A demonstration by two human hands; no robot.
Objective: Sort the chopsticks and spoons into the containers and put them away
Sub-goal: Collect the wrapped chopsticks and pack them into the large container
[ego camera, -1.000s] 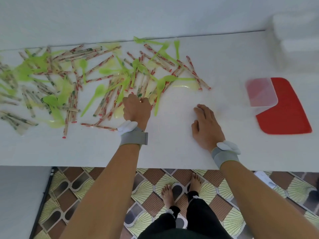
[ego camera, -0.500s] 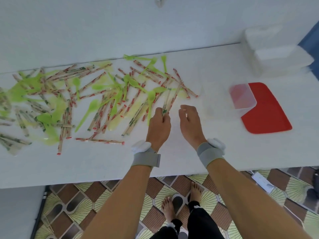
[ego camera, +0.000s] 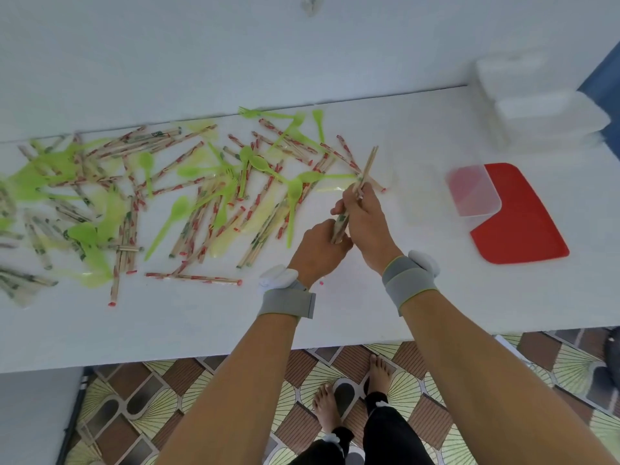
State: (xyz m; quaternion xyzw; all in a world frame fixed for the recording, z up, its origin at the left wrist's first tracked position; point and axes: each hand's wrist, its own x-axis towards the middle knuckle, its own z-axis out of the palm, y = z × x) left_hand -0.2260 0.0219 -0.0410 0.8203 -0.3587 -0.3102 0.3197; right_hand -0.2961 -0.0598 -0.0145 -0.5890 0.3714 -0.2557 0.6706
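Both hands: left hand point(ego camera: 318, 245) & right hand point(ego camera: 365, 218) curled, touching.

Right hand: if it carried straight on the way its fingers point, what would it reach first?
The right hand, gripping the wrapped chopsticks together with the left hand, points up-left toward the pile. It would probably meet the green spoon first, though height above the table is unclear.

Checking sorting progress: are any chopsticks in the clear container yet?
No, the clear container on the red lid looks empty; both hands grip a chopstick bundle.
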